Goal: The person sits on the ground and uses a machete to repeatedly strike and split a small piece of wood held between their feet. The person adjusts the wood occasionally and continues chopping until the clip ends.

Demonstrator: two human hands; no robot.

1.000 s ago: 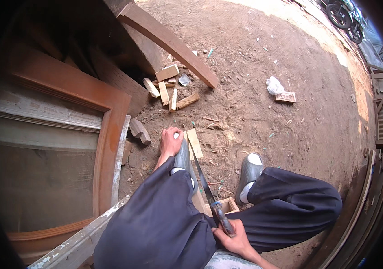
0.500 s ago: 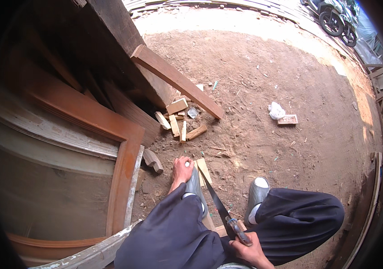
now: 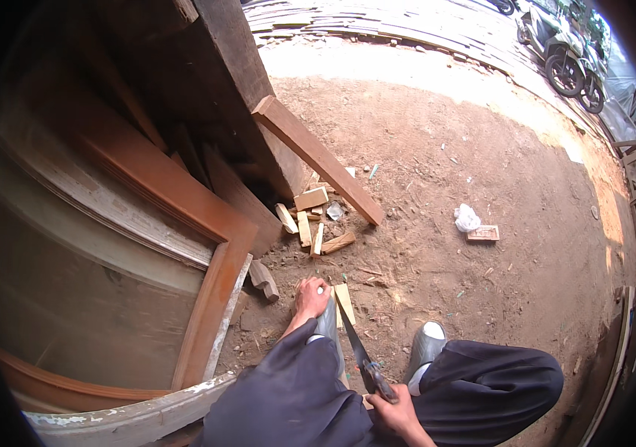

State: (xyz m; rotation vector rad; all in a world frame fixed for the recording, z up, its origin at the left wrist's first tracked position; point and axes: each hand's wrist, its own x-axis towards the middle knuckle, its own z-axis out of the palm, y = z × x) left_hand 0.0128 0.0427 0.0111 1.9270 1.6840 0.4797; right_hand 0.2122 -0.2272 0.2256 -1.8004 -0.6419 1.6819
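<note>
My right hand (image 3: 400,412) is closed round the dark handle of a handsaw (image 3: 356,340) low in the middle of the view. The saw's blade points away from me, its far end at a pale piece of wood (image 3: 345,305) on the ground. Beside that wood, my left shoe (image 3: 327,325), grey, rests close along the blade. At the shoe's toe my left hand (image 3: 310,299) is closed with its fingers bent; what lies under them is hidden. My right shoe (image 3: 426,347) stands on the dirt to the right.
Several wood offcuts (image 3: 316,223) lie in a pile ahead, by a leaning brown plank (image 3: 325,164). A wooden frame with a pane (image 3: 217,298) leans at the left. Farther right are a white crumpled bag (image 3: 467,218) and a brick-like block (image 3: 483,233). Motorcycles (image 3: 565,71) stand at far right.
The saw's handle has moved forward, toward the pale wood, with my right hand on it. My left hand stays at the shoe's toe. The whole view has shifted a little.
</note>
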